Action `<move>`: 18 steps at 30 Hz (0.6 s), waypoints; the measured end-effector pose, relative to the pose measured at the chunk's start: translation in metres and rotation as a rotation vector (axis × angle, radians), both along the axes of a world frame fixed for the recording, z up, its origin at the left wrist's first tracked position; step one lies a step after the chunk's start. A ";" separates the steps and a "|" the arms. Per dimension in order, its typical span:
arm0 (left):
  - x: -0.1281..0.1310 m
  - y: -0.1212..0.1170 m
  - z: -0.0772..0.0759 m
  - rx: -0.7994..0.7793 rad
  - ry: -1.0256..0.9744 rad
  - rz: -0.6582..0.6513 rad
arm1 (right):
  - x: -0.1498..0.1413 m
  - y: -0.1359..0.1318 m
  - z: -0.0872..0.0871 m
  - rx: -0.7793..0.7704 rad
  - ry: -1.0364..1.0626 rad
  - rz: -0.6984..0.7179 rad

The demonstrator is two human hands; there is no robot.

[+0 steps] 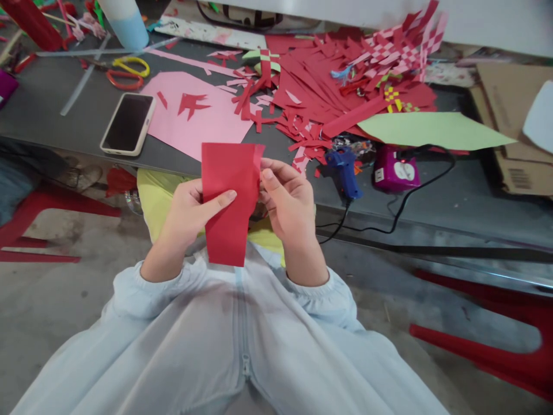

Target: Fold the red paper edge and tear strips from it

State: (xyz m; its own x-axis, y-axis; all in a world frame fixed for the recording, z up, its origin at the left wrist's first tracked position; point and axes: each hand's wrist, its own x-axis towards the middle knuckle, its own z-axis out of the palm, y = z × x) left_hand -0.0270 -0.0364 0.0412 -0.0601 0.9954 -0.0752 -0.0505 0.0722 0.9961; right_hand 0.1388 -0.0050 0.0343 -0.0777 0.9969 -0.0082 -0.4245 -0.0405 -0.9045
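Note:
A piece of red paper [228, 230] is held upright in front of my body, over my lap. My left hand [190, 213] grips its left side, thumb laid across the front and fingers behind. At the paper's upper right edge, my right hand [287, 199] pinches with thumb and fingers; the edge there looks uneven, perhaps folded or layered. Just beyond the paper lies a pink paper sheet [207, 124] with a small red cut-out [192, 105] on it. A phone [128, 124] rests at the table edge to the left.
Red paper strips and scraps [311, 86] cover the table's middle. A blue glue gun [343, 173] with a cord and a purple box [395, 168] lie to the right, near green paper [432, 129]. Scissors [128, 72] lie at the left. Red stools [496, 311] stand on the floor.

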 end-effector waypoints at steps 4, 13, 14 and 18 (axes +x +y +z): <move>0.002 0.007 -0.001 0.111 -0.110 0.242 | 0.003 -0.004 -0.007 -0.066 -0.034 0.197; 0.000 0.018 0.001 0.399 -0.111 0.562 | -0.004 -0.016 -0.034 -0.197 -0.016 0.244; 0.001 0.018 0.000 0.397 -0.092 0.570 | -0.005 -0.016 -0.034 -0.221 0.016 0.228; 0.005 0.016 0.000 0.406 -0.087 0.553 | -0.008 -0.015 -0.033 -0.265 0.085 0.196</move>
State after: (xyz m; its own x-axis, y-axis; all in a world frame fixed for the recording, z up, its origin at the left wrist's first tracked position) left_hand -0.0218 -0.0208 0.0412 -0.5774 0.7708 0.2691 -0.0538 -0.3648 0.9295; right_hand 0.1312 -0.0204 0.0016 -0.2796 0.9269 -0.2506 -0.4591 -0.3583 -0.8129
